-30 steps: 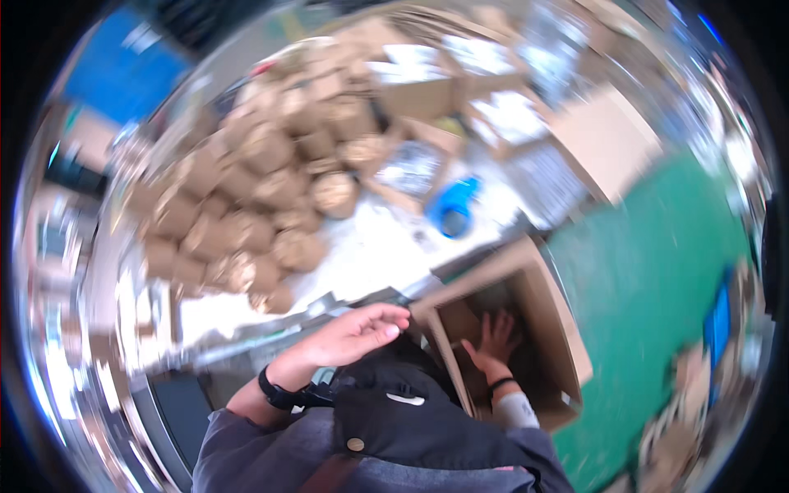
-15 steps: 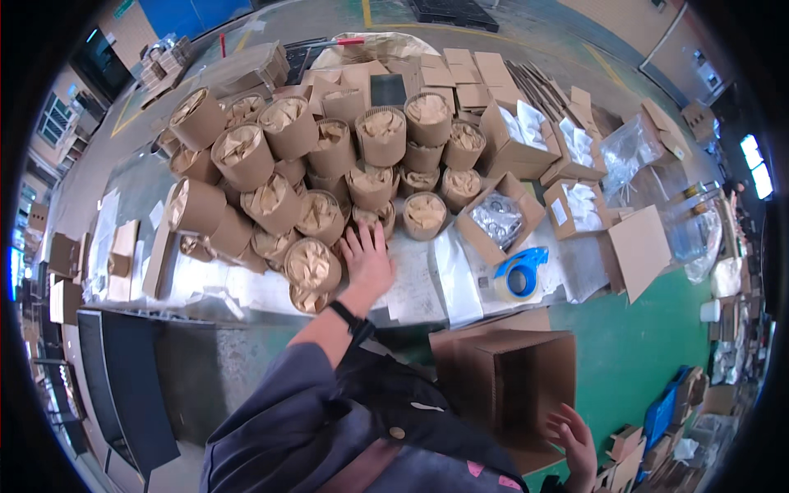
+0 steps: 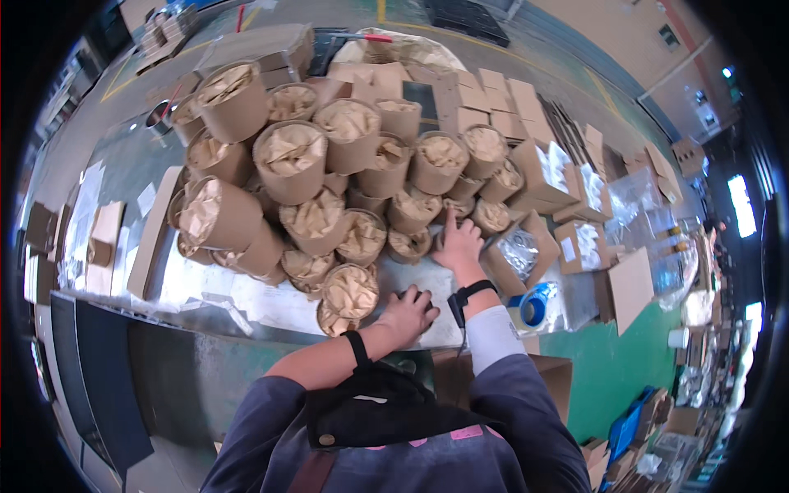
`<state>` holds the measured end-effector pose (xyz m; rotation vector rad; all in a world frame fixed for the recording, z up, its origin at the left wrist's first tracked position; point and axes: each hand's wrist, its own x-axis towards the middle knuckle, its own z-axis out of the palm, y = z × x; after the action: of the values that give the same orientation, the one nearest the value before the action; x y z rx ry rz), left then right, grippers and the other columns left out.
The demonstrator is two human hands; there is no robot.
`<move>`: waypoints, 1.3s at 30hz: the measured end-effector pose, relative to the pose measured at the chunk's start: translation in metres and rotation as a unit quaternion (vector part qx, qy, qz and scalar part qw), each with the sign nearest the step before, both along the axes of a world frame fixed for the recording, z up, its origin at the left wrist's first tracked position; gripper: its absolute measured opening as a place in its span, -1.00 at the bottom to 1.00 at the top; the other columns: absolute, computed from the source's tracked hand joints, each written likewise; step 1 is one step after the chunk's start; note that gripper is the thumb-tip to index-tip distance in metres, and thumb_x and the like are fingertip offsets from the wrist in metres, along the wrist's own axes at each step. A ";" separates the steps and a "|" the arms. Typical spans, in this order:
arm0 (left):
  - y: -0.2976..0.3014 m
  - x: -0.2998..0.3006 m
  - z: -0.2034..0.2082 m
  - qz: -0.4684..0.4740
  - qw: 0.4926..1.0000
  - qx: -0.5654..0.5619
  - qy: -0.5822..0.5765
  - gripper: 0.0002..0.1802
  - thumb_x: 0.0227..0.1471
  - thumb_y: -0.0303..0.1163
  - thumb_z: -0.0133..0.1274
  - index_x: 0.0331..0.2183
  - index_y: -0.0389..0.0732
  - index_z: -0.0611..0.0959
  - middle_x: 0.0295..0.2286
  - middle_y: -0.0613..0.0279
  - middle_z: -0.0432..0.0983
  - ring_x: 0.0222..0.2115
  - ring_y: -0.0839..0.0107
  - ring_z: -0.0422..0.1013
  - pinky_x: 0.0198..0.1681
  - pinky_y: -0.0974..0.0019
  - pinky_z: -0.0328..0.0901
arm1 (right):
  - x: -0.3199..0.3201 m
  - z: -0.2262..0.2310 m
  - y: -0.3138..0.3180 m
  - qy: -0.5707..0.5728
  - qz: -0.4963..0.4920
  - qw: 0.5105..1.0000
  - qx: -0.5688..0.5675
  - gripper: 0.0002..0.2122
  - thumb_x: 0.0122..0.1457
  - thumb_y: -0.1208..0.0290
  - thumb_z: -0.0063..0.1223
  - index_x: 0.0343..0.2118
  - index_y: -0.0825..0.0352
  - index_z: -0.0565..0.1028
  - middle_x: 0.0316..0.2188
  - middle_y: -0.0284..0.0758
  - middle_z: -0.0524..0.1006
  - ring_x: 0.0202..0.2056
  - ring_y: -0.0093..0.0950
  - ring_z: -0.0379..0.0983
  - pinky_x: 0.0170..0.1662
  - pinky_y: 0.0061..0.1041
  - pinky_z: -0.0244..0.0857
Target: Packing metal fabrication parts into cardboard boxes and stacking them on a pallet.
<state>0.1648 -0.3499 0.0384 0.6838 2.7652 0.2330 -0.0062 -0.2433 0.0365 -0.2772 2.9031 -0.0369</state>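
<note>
My left hand (image 3: pixel 405 317) rests low over the table's near edge with its fingers curled round something dark, mostly hidden under them. Just left of it stands a brown cardboard tube stuffed with crumpled kraft paper (image 3: pixel 350 292), on top of another one. My right hand (image 3: pixel 460 245) reaches forward over the tabletop, its index finger stretched out to a small paper-stuffed tube (image 3: pixel 459 207). Nothing shows in its grip. A short tube (image 3: pixel 408 245) stands close on its left, and another small tube (image 3: pixel 491 217) on its right.
Several more paper-filled tubes (image 3: pixel 290 161) are stacked to the left. On the right are an open carton with a clear plastic bag (image 3: pixel 519 251), a blue tape dispenser (image 3: pixel 536 305) and cartons of white packets (image 3: pixel 588 246). An open cardboard box (image 3: pixel 552 380) stands below the table edge.
My right hand has come up from beside the open box to the tubes. My left hand has drawn back from the tubes toward the table's near edge. The view has shifted.
</note>
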 end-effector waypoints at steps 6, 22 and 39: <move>-0.067 0.054 0.097 0.033 0.952 0.300 -0.041 -0.13 -0.23 -0.08 0.26 0.11 -0.08 0.28 -0.07 0.01 0.27 0.00 -0.02 0.20 -0.06 -0.01 0.31 | 0.014 0.005 0.020 -0.028 0.068 0.996 -0.059 0.11 -0.35 0.24 0.38 0.32 -0.06 -0.12 0.04 -0.10 0.18 0.05 -0.06 0.16 -0.02 -0.01 0.29; -0.101 0.089 0.096 0.208 0.967 0.061 -0.133 0.09 -0.27 0.06 0.23 0.24 0.01 0.11 -0.15 -0.21 0.38 -0.12 -0.21 0.34 -0.08 -0.02 0.35 | -0.044 0.147 -0.043 -0.090 0.162 0.972 -0.145 -0.06 -0.40 0.03 0.34 0.17 0.25 0.24 0.00 0.00 0.43 0.02 -0.15 0.40 0.05 -0.35 0.30; -0.130 0.078 0.061 0.185 0.937 0.263 -0.137 -0.15 -0.25 -0.21 0.33 0.07 -0.28 0.35 -0.14 -0.07 0.46 -0.13 0.07 0.41 -0.05 0.18 0.31 | 0.257 0.225 0.233 -0.014 -0.213 0.805 -0.553 -0.27 -0.23 0.26 0.46 0.04 0.38 0.33 -0.14 -0.28 0.46 -0.06 -0.51 0.36 0.02 -0.43 0.25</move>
<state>0.2431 -0.4801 0.0997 0.1989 2.5371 1.0878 0.2507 -0.0101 0.2613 0.2221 2.4609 -1.7746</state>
